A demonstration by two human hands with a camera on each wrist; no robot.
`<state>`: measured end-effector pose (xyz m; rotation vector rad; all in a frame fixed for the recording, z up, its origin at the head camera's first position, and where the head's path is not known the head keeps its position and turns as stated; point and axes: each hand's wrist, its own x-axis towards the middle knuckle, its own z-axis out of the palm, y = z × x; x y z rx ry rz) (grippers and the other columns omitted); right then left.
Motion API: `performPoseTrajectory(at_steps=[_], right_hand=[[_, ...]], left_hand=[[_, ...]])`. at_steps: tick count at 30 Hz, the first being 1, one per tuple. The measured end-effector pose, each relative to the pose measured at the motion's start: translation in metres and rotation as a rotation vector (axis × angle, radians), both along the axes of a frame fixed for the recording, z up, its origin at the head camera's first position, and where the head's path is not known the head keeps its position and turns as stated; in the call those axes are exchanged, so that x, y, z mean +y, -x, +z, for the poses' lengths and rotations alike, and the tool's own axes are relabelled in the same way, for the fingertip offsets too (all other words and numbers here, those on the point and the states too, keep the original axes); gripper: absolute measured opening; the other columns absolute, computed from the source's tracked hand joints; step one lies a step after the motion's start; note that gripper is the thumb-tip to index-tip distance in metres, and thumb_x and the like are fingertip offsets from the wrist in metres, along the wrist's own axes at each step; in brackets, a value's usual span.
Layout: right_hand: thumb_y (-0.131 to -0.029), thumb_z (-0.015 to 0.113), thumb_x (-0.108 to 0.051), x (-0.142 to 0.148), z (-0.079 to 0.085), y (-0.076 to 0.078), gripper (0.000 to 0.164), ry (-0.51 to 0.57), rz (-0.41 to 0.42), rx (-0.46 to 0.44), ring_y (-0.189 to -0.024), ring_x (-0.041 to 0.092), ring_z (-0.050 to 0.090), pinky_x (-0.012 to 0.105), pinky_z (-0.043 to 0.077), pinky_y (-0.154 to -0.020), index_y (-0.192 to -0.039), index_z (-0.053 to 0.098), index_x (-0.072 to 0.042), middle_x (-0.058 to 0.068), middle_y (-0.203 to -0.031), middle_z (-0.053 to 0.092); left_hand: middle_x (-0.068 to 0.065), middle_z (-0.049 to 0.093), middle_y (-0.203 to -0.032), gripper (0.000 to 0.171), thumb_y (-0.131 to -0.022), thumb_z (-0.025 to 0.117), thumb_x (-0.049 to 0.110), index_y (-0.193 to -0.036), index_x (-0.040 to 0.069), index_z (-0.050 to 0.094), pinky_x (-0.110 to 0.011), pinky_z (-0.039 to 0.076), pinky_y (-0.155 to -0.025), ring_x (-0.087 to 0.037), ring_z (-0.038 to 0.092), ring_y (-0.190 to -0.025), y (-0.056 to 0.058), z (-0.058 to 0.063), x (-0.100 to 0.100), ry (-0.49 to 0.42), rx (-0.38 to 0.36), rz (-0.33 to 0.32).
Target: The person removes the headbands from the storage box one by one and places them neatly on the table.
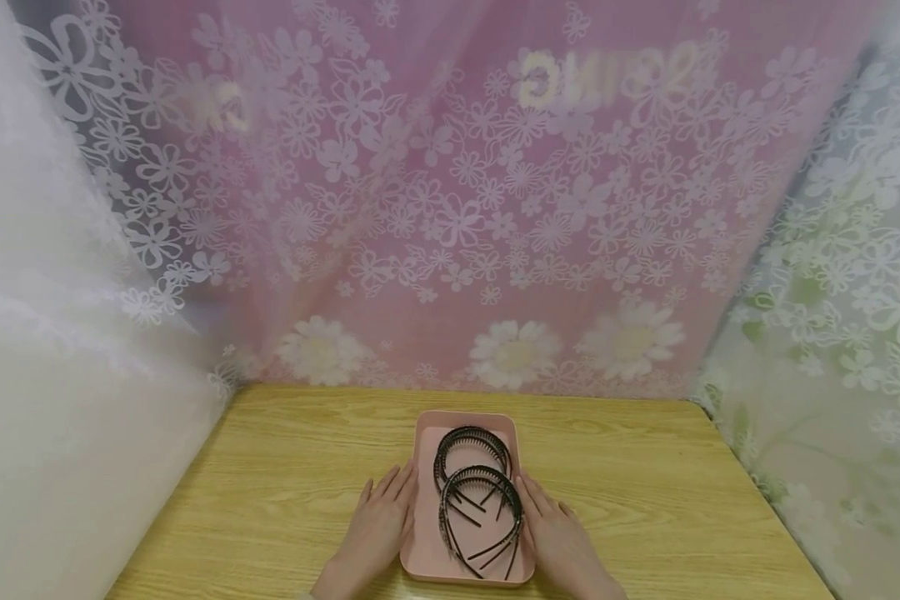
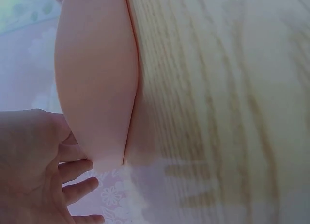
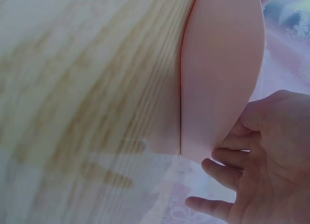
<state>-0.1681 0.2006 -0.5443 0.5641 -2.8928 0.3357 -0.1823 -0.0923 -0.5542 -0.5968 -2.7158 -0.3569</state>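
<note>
Left hand (image 1: 377,521) and right hand (image 1: 560,533), fingers fairly straight, grasping nothing, flank pink tray (image 1: 423,546); black toothed headbands (image 1: 474,469) inside, between hands. Probably tray-positioning; next move calls for even two-sided pressure.

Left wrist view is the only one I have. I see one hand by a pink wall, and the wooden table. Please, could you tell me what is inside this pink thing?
Observer: It is a pink tray, and black headbands lie inside it.
Operator: Thank you. And what is at its opposite long side?
Observer: The right hand is there, with its fingers against the outer wall.
Operator: Do the headbands lie apart from each other?
Observer: No, they overlap: in the head view, those nearer to the person partly cover the farther ones.
</note>
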Motion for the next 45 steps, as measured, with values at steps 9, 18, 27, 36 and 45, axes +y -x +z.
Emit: performPoseTrajectory(at_steps=[9,18,27,36,45], right_hand=[[-0.1,0.061,-0.012,-0.001,0.001,-0.002,0.054,-0.007,0.006,0.015,-0.134,0.032,0.053,0.059,0.049,-0.099,-0.15,0.047,0.0,0.014,-0.156,0.045],[-0.1,0.062,-0.011,0.001,0.0,-0.001,0.052,0.041,0.009,0.014,-0.134,0.034,0.053,0.06,0.049,-0.097,-0.148,0.049,0.0,0.015,-0.155,0.047],[-0.099,0.063,-0.013,0.006,0.009,0.005,0.05,0.059,0.043,-0.038,-0.13,0.036,0.056,0.057,0.051,-0.096,-0.146,0.052,0.0,0.016,-0.151,0.05],[-0.096,0.068,-0.008,0.014,0.024,0.02,0.044,0.204,0.077,-0.069,-0.129,0.047,0.053,0.06,0.049,-0.098,-0.139,0.06,0.0,0.025,-0.142,0.056],[-0.097,0.067,-0.006,0.011,0.054,0.051,0.037,0.371,0.03,-0.087,-0.106,0.03,0.07,0.044,0.059,-0.086,-0.134,0.067,-0.008,0.01,-0.123,0.072]], left_hand=[[-0.01,0.051,-0.152,0.051,-0.096,0.066,0.016,-0.144,0.002,0.055,-0.065,0.042,-0.105,-0.033,0.05,-0.136,-0.002,0.003,0.0,0.026,-0.024,0.017],[-0.015,0.044,-0.157,0.058,-0.099,0.063,0.024,-0.149,-0.001,0.047,-0.066,0.04,-0.107,-0.036,0.046,-0.14,-0.002,-0.001,0.009,-0.002,-0.075,0.033],[-0.016,0.035,-0.162,0.065,-0.104,0.053,0.039,-0.153,-0.002,0.04,-0.069,0.032,-0.111,-0.039,0.038,-0.145,-0.001,-0.003,0.016,-0.022,-0.13,0.054],[-0.015,0.036,-0.161,0.068,-0.103,0.053,0.043,-0.154,0.0,0.04,-0.069,0.027,-0.114,-0.036,0.035,-0.147,0.0,-0.01,0.02,-0.007,-0.113,0.105],[-0.014,0.036,-0.161,0.067,-0.103,0.054,0.042,-0.153,0.0,0.041,-0.069,0.028,-0.113,-0.035,0.035,-0.147,0.001,-0.014,0.02,-0.005,-0.094,0.096]])
